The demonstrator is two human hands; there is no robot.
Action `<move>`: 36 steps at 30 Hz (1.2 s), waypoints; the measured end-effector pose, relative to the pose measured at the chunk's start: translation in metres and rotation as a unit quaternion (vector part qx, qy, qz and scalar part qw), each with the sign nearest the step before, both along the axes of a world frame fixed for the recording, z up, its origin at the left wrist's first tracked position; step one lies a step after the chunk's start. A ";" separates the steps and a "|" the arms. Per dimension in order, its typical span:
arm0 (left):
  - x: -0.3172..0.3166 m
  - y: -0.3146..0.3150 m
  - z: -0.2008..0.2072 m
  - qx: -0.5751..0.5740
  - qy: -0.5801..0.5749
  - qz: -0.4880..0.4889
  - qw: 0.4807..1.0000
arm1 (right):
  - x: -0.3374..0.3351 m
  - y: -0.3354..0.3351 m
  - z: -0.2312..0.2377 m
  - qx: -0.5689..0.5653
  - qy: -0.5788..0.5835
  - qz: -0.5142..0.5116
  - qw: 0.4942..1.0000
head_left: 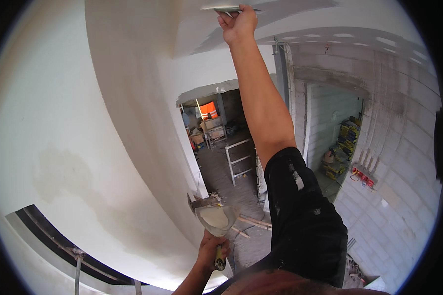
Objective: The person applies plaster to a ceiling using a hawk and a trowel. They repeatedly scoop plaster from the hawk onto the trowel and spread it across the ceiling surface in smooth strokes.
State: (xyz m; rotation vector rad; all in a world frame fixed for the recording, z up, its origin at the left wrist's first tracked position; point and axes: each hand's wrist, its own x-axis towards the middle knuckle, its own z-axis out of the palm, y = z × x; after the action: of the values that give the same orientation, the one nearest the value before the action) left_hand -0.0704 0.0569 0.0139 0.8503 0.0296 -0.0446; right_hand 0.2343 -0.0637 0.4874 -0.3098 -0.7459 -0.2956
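Note:
My right hand [241,24] is raised overhead, its fingers closed on a thin, flat plastering trowel [222,9]. That blade lies against the white ceiling [197,24], where a smooth grey damp patch [293,14] spreads around it. Lower down, near my body, my left hand [209,251] grips a wide putty knife [219,258] by its yellow and dark handle. The knife's blade points up and away from me, with a lump of pale filler [214,217] on it. A black, plaster-stained sleeve [300,216] covers my right upper arm.
On the left, a curved plastered wall [49,123] shows damp patches. A doorway ahead leads to a room with a metal frame [239,158] and an orange vest [208,110]. Stacked bags [347,140] fill a right-hand recess. Red electrical boxes [363,177] sit in the block wall [398,206].

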 end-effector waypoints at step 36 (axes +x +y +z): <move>0.020 0.019 0.067 -0.039 -0.099 -0.183 0.977 | -0.182 -0.148 -0.173 -0.080 -0.157 -0.040 0.984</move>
State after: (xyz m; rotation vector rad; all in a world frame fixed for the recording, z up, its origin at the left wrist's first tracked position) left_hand -0.0507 0.0755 0.0805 0.7694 -0.3141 -0.3041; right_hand 0.0523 -0.2113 0.3141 -0.4524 -1.0730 -0.3658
